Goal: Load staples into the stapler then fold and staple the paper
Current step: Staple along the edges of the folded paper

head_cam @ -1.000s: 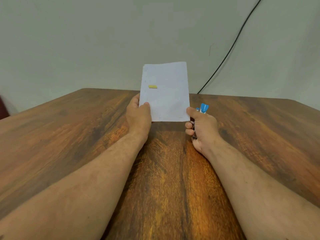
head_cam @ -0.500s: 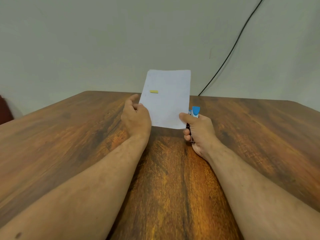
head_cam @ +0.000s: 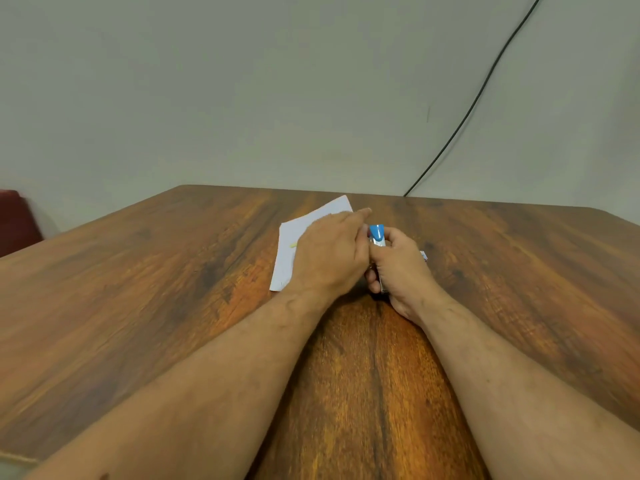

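Wood-grain worktop (head_cam: 173, 306), dark brown with orange streaks, running back to a plain pale wall (head_cam: 242, 81). Thin black cable (head_cam: 485, 88) slanting down the wall to the far edge of the worktop at right. Edge of something dark red (head_cam: 14, 220) at far left, too cropped to name.

White paper (head_cam: 287, 251) lay flat on the worktop near its middle, long axis running from the near left to the far right, far corner pointing away toward the wall. Small yellowish mark (head_cam: 293, 244) on the sheet near its left edge. Near and right parts of the sheet hidden under the left hand.

Left hand (head_cam: 329, 254) rested palm-down across the paper, fingers fairly straight and reaching right toward the stapler, index fingertip past the sheet's far corner; appeared to hold nothing.

Right hand (head_cam: 398, 268) wrapped around the stapler (head_cam: 377, 237), fingers and thumb curled about its body. Stapler stood roughly upright in the fist, long axis near vertical with a slight lean away, blue tip pointing up and toward the wall, lower metal end showing below the fingers. Stapler just beside the paper's right edge, the two hands touching or nearly so. Small pale scrap (head_cam: 423, 255) peeking out behind the right hand, too hidden to identify.
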